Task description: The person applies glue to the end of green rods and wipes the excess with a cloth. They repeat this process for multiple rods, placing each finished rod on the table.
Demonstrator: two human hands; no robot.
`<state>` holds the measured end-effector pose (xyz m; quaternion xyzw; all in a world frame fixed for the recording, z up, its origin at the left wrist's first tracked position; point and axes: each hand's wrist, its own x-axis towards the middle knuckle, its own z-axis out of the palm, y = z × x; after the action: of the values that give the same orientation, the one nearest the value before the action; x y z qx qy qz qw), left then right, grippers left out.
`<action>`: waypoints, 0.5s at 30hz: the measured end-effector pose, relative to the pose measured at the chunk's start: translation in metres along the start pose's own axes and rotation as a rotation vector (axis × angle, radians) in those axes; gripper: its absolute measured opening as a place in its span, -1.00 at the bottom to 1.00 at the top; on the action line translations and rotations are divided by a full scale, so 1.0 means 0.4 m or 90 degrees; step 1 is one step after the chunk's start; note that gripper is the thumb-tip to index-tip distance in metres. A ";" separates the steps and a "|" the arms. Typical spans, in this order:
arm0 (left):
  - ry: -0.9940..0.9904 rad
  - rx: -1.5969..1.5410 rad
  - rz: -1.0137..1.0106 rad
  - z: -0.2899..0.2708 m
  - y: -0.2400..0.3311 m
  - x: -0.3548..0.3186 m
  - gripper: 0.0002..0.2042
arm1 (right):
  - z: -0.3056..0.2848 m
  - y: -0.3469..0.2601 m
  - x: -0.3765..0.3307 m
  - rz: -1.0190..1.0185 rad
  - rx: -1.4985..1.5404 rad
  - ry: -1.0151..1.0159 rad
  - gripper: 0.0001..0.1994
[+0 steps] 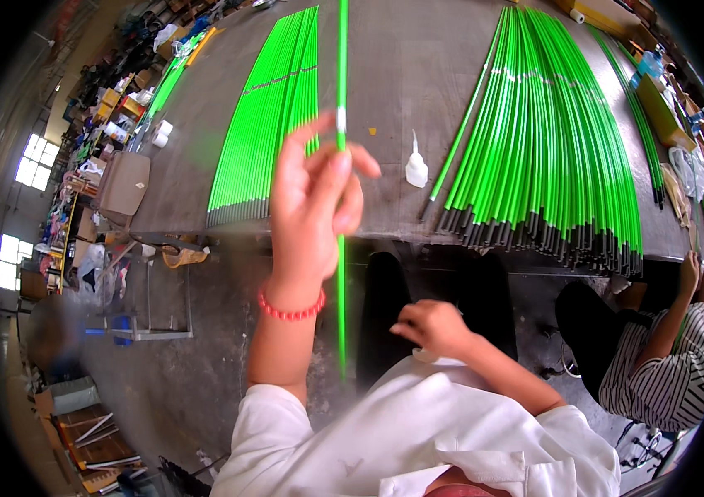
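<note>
My left hand (317, 178), with a red bead bracelet at the wrist, is raised over the near table edge. Its fingers pinch a thin green rod (343, 70) that stands out lengthwise, its lower end below the table edge; a short white band circles it by the fingers. My right hand (435, 327) is curled near my lap, and whatever it may hold is hidden. Left of the held rod lies a flat row of green rods (265, 124). To its right a larger fan of green rods (542, 149) with dark ends overhangs the near edge. Between them stands a small white nozzle bottle (416, 170).
The grey table (406, 79) spans the view. A brown chair (124, 186) stands at its left end, near cluttered shelving. Another person in a striped shirt (667, 364) sits at the right, by a yellow box (665, 116) and plastic bags (690, 170).
</note>
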<state>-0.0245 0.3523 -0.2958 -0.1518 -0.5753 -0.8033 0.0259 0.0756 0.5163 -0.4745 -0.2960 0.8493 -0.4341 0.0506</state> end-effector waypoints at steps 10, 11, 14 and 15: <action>-0.005 -0.550 -0.086 -0.080 -0.113 -0.263 -0.66 | -0.213 0.003 0.151 0.173 -0.074 0.383 -0.64; 0.011 -0.570 -0.098 -0.092 -0.116 -0.275 -0.65 | -0.207 0.013 0.173 0.166 -0.108 0.386 -0.57; 0.083 -0.580 -0.119 -0.106 -0.103 -0.292 -0.63 | -0.188 0.063 0.250 0.156 -0.197 0.385 -0.36; 0.092 -0.534 -0.113 -0.101 -0.092 -0.295 -0.63 | -0.179 0.080 0.277 0.160 -0.205 0.378 -0.29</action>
<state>0.0714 0.3115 -0.3736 -0.0427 -0.2069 -0.9751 -0.0672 -0.0545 0.5206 -0.4357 -0.0543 0.9143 -0.3521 -0.1925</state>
